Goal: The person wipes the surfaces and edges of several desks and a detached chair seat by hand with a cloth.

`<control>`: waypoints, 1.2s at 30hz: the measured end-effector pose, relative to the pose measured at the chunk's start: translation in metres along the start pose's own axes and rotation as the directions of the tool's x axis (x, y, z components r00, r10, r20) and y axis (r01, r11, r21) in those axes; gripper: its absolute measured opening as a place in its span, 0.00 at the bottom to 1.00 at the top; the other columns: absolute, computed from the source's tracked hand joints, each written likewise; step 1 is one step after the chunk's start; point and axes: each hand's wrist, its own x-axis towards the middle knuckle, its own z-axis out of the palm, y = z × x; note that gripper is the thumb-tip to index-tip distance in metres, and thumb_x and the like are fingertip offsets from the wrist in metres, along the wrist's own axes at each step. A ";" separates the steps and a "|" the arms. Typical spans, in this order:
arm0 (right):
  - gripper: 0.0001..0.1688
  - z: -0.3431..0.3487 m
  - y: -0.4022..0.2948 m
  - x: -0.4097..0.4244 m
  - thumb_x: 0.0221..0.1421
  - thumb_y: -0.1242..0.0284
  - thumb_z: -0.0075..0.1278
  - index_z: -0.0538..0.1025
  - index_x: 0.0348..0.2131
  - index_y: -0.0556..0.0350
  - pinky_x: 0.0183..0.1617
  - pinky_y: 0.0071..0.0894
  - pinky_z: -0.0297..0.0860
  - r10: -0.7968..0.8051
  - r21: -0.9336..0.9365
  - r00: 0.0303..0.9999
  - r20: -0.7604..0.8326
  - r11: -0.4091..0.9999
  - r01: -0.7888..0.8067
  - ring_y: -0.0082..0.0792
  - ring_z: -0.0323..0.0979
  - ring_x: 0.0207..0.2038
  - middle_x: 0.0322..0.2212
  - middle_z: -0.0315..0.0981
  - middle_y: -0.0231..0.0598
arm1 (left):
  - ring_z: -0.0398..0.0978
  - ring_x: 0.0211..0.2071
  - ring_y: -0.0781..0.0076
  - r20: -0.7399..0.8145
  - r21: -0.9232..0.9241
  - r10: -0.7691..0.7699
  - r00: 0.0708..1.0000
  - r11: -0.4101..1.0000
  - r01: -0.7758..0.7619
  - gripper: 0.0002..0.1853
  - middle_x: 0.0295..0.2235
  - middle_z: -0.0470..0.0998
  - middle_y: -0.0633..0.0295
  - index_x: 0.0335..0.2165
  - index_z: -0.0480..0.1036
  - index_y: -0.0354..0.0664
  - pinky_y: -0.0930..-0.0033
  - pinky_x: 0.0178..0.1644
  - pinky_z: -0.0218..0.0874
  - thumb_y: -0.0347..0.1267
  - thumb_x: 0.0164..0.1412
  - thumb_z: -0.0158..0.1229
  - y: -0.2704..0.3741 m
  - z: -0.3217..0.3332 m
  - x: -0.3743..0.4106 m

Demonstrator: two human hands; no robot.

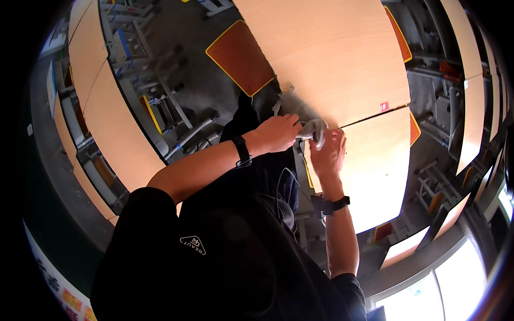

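Note:
A grey cloth (pixel 299 106) lies bunched at the near edge of the light wood-look desktop (pixel 333 60), partly over that edge. A loose fold of it sits between my two hands. My left hand (pixel 280 132) holds the cloth from the left, its fingers curled at the fold. On the other side my right hand (pixel 328 150) grips the fold's right end, above the corner where two desktops meet. Some fingertips are hidden by the cloth. Each wrist wears a black band.
A second desktop (pixel 365 168), brightly lit, adjoins across a narrow gap. A brown stool seat with yellow edging (pixel 243 58) stands at left. A thin cable (pixel 278 186) hangs by my body. More desk rows (pixel 116 116) flank both sides; windows (pixel 433 289) are at lower right.

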 end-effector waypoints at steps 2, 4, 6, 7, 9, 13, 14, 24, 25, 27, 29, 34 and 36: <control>0.22 0.014 -0.004 -0.008 0.48 0.68 0.61 0.72 0.41 0.58 0.51 0.47 0.66 -0.024 0.097 0.999 -0.024 0.995 0.026 0.52 0.65 0.47 0.41 0.63 0.49 | 0.74 0.39 0.59 0.036 -0.011 0.041 0.998 0.999 -0.041 0.13 0.37 0.69 0.54 0.35 0.70 0.36 0.61 0.38 0.69 0.30 0.50 0.60 0.000 0.008 0.004; 0.18 0.027 -0.004 -0.010 0.48 0.74 0.60 0.72 0.39 0.60 0.48 0.46 0.68 -0.003 0.233 1.000 0.019 0.973 -0.002 0.53 0.66 0.46 0.41 0.63 0.50 | 0.73 0.40 0.58 0.066 0.009 0.075 0.995 0.997 -0.076 0.13 0.37 0.68 0.54 0.36 0.70 0.36 0.62 0.38 0.70 0.27 0.50 0.60 -0.002 0.012 0.010; 0.16 0.044 0.007 -0.006 0.48 0.77 0.58 0.72 0.39 0.61 0.49 0.47 0.68 0.054 0.291 0.998 0.017 0.955 -0.057 0.54 0.66 0.46 0.40 0.63 0.50 | 0.73 0.41 0.57 0.087 0.059 0.111 0.990 0.991 -0.116 0.14 0.37 0.67 0.54 0.37 0.69 0.35 0.62 0.40 0.70 0.24 0.49 0.59 -0.004 0.014 0.020; 0.16 0.049 0.012 -0.002 0.48 0.79 0.57 0.72 0.38 0.61 0.49 0.47 0.67 0.080 0.319 0.997 0.015 0.944 -0.081 0.54 0.66 0.46 0.40 0.63 0.51 | 0.73 0.41 0.57 0.073 0.063 0.110 0.991 0.991 -0.115 0.14 0.37 0.67 0.54 0.37 0.69 0.35 0.62 0.40 0.70 0.23 0.48 0.58 -0.003 0.015 0.025; 0.12 0.054 0.024 0.009 0.48 0.82 0.54 0.70 0.35 0.63 0.47 0.49 0.65 0.075 0.354 0.996 -0.055 0.934 -0.051 0.55 0.65 0.43 0.37 0.62 0.53 | 0.72 0.42 0.56 0.039 0.071 0.114 0.993 0.991 -0.117 0.15 0.37 0.67 0.54 0.37 0.68 0.36 0.63 0.40 0.70 0.22 0.47 0.57 -0.001 0.014 0.040; 0.09 0.056 0.048 0.029 0.47 0.84 0.50 0.66 0.31 0.63 0.45 0.50 0.62 0.094 0.390 0.982 -0.164 0.921 -0.023 0.55 0.62 0.39 0.33 0.61 0.54 | 0.72 0.42 0.55 0.016 0.001 0.121 0.992 0.993 -0.121 0.15 0.38 0.67 0.53 0.39 0.68 0.36 0.61 0.41 0.69 0.21 0.48 0.56 0.003 0.011 0.081; 0.09 0.052 0.057 0.036 0.46 0.85 0.50 0.66 0.31 0.63 0.45 0.50 0.62 0.100 0.374 0.976 -0.192 0.927 -0.022 0.55 0.62 0.39 0.32 0.61 0.54 | 0.72 0.42 0.54 -0.004 -0.034 0.118 0.993 0.992 -0.118 0.15 0.38 0.67 0.53 0.39 0.68 0.35 0.61 0.41 0.69 0.21 0.49 0.56 0.005 0.012 0.093; 0.10 -0.018 0.172 0.137 0.42 0.85 0.48 0.69 0.30 0.61 0.48 0.51 0.65 0.070 0.288 0.927 -0.369 0.957 0.042 0.57 0.65 0.43 0.29 0.70 0.55 | 0.71 0.41 0.46 -0.136 -0.168 0.146 0.980 0.971 -0.168 0.15 0.38 0.70 0.47 0.42 0.70 0.36 0.54 0.46 0.64 0.24 0.53 0.58 0.031 0.022 0.255; 0.10 -0.025 0.184 0.147 0.42 0.84 0.48 0.70 0.30 0.60 0.48 0.51 0.65 0.042 0.256 0.919 -0.392 0.965 0.065 0.57 0.65 0.43 0.30 0.70 0.55 | 0.71 0.41 0.45 -0.130 -0.160 0.149 0.980 0.972 -0.170 0.15 0.38 0.70 0.47 0.42 0.70 0.36 0.54 0.46 0.64 0.24 0.53 0.58 0.033 0.020 0.271; 0.10 -0.037 0.208 0.169 0.43 0.83 0.48 0.72 0.31 0.59 0.47 0.50 0.67 0.059 0.225 0.929 -0.366 0.974 0.027 0.58 0.67 0.41 0.31 0.70 0.57 | 0.72 0.40 0.44 -0.187 -0.131 0.185 0.965 0.969 -0.211 0.13 0.36 0.71 0.45 0.39 0.70 0.37 0.53 0.46 0.64 0.24 0.53 0.59 0.034 0.024 0.304; 0.11 -0.045 0.232 0.190 0.44 0.80 0.48 0.74 0.32 0.56 0.45 0.50 0.69 0.079 0.180 0.920 -0.383 0.984 -0.010 0.61 0.70 0.40 0.31 0.69 0.59 | 0.72 0.40 0.45 -0.216 -0.108 0.217 0.952 0.964 -0.244 0.12 0.34 0.72 0.45 0.38 0.70 0.38 0.53 0.45 0.65 0.25 0.52 0.60 0.036 0.025 0.334; 0.12 -0.060 0.280 0.230 0.43 0.78 0.50 0.74 0.33 0.55 0.48 0.51 0.70 0.005 0.140 0.886 -0.464 0.988 0.068 0.63 0.70 0.41 0.32 0.70 0.61 | 0.76 0.39 0.46 -0.272 0.023 0.326 0.906 0.943 -0.332 0.11 0.34 0.76 0.42 0.34 0.74 0.37 0.54 0.47 0.68 0.26 0.48 0.60 0.037 0.022 0.398; 0.13 -0.062 0.281 0.244 0.42 0.76 0.51 0.75 0.34 0.53 0.48 0.49 0.70 0.051 0.156 0.859 -0.510 0.987 0.033 0.60 0.71 0.41 0.32 0.74 0.57 | 0.76 0.40 0.48 -0.303 0.049 0.345 0.888 0.937 -0.347 0.11 0.34 0.77 0.44 0.34 0.75 0.38 0.55 0.47 0.68 0.26 0.48 0.60 0.029 0.026 0.420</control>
